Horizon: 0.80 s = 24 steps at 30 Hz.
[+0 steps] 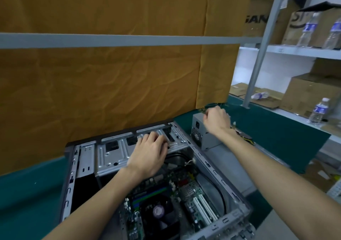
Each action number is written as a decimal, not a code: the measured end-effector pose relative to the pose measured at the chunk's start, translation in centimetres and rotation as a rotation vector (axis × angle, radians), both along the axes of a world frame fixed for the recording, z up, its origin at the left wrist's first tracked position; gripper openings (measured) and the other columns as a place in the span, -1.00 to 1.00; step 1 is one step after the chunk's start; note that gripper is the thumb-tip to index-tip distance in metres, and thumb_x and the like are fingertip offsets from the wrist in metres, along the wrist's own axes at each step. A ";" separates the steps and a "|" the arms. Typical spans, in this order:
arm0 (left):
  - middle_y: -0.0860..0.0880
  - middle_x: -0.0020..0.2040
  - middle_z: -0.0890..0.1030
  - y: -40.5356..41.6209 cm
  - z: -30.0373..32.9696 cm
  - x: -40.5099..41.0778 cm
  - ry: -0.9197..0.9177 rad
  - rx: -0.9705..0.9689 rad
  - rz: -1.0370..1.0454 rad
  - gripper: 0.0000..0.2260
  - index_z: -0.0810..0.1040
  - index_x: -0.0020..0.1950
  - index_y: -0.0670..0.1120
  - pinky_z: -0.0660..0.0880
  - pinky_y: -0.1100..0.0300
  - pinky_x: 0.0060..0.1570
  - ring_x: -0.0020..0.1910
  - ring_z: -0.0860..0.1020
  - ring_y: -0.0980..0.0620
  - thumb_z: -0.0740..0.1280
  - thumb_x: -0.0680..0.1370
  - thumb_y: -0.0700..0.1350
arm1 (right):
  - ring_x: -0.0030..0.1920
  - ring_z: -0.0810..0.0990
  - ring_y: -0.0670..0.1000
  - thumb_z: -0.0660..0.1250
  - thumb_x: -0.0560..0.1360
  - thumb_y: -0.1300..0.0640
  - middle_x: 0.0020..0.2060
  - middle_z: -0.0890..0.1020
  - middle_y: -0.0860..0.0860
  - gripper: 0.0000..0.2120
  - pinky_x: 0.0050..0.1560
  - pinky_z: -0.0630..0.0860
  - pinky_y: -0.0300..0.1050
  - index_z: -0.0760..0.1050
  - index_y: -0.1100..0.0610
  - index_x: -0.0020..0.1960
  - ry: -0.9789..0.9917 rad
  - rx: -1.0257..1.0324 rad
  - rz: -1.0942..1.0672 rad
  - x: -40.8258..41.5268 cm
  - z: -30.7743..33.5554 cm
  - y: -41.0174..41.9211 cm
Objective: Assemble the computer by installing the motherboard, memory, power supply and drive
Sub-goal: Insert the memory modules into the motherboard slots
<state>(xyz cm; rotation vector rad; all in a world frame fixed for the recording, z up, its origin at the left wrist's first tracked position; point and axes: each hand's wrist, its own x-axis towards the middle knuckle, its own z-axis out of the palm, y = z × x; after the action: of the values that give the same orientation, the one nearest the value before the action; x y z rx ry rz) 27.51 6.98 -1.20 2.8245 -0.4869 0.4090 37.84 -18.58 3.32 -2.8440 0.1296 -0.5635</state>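
So your motherboard (166, 199) is already sitting in the case (217, 167), just below your left hand (149, 153), which rests flat with loose fingers on the drive cage (114, 153). The power supply (204, 134) is outside, under your right hand (216, 118), which is curled around something green I can't make out. PSU and drive look left to do.

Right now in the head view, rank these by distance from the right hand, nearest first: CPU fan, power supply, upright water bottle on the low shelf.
1. Power supply: directly under the right hand, outside the case.
2. CPU fan: inside the case, near the viewer.
3. Upright water bottle: far right, on the low shelf.
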 end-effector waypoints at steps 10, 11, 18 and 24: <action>0.08 0.22 0.46 0.1 -0.3 0.2 -0.056 -0.066 0.006 -0.69 0.49 0.32 0.09 0.34 0.08 0.24 0.19 0.41 0.00 0.05 0.71 0.09 | 0.20 0.54 0.23 0.28 0.61 0.05 0.13 0.60 0.19 -0.74 0.20 0.47 0.07 0.63 0.21 0.11 0.009 -0.285 -0.056 2.2 -1.6 -0.7; 0.08 0.22 0.46 0.2 -0.4 0.2 -0.056 -0.074 0.004 -0.70 0.49 0.32 0.09 0.34 0.07 0.24 0.19 0.41 0.00 0.05 0.70 0.09 | 0.16 0.58 0.22 0.31 0.60 0.06 0.09 0.62 0.18 -0.76 0.14 0.50 0.05 0.63 0.21 0.08 0.007 -0.260 -0.044 2.0 -1.6 -0.4; 0.09 0.22 0.47 0.3 -0.2 0.1 -0.033 -0.109 -0.014 -0.71 0.51 0.32 0.10 0.33 0.08 0.24 0.20 0.41 0.01 0.08 0.70 0.09 | -0.01 0.56 0.15 0.36 0.54 0.35 0.03 0.58 0.12 -0.78 -0.04 0.57 0.05 0.54 0.20 0.17 0.204 0.253 -0.059 2.0 -0.4 0.8; 0.10 0.13 0.60 0.9 1.5 0.3 0.034 -0.468 0.028 -0.80 0.63 0.17 0.06 0.42 0.14 0.18 0.14 0.51 0.06 0.23 0.68 0.05 | -0.01 0.73 0.12 0.47 0.50 0.37 0.03 0.72 0.15 -0.68 -0.02 0.69 -0.02 0.60 0.26 0.24 0.269 1.164 0.181 -2.1 1.9 4.5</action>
<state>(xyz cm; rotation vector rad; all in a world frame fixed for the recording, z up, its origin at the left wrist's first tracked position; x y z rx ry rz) 27.81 7.87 0.33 2.3827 -0.2970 0.4160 35.76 -14.08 5.27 -1.7403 0.1689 -0.0028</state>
